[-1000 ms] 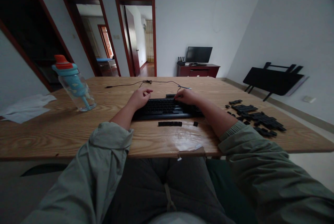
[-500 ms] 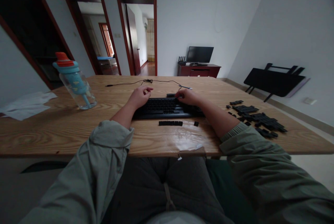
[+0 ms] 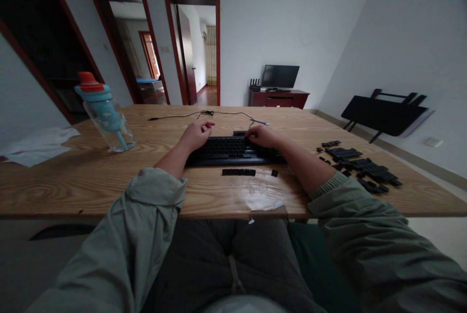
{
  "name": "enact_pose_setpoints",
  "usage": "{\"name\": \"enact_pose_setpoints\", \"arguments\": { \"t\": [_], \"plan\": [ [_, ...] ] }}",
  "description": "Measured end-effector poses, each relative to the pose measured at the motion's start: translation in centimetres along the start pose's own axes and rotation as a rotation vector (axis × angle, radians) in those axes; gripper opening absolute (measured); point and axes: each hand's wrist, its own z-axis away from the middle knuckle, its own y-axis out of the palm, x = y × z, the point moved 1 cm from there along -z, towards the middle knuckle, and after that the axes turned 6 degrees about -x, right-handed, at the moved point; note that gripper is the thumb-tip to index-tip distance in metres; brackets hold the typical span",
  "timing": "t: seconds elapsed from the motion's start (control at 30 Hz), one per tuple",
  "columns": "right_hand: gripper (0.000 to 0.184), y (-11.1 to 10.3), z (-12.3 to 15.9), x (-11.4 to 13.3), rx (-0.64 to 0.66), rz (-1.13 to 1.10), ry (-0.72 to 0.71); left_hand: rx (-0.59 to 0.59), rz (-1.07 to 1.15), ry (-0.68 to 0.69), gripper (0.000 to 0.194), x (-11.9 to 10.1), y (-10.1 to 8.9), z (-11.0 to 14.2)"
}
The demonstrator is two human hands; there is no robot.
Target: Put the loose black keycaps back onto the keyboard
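A black keyboard (image 3: 228, 150) is lying on the wooden surface (image 3: 153, 196). The left hand (image 3: 197, 134) is curling loosely by the keyboard's upper left corner, while the right hand (image 3: 263, 136) is bending its fingers down at the upper edge; whether either is pinching anything, I cannot tell. A short keycap row (image 3: 239, 172) is sitting in front, scattered keycaps (image 3: 372, 167) farther right

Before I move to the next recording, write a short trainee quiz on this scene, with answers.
1. Which hand is nearer the heap of loose keys?
2. On which side of the keyboard, as the person sees it, does the bottle stand: A) left, B) right?
3. True or false: the short row of keys lies nearer the person than the keyboard.

Key: 1. the right hand; 2. A; 3. true.
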Motion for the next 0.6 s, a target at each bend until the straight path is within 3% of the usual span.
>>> {"name": "enact_pose_setpoints", "arguments": {
  "t": [0.6],
  "plan": [
    [0.030, -0.31, 0.43, 0.78, 0.002, 0.048, 0.030, 0.007, 0.003, 0.000, 0.031, 0.13, 0.04, -0.02]
  ]
}}
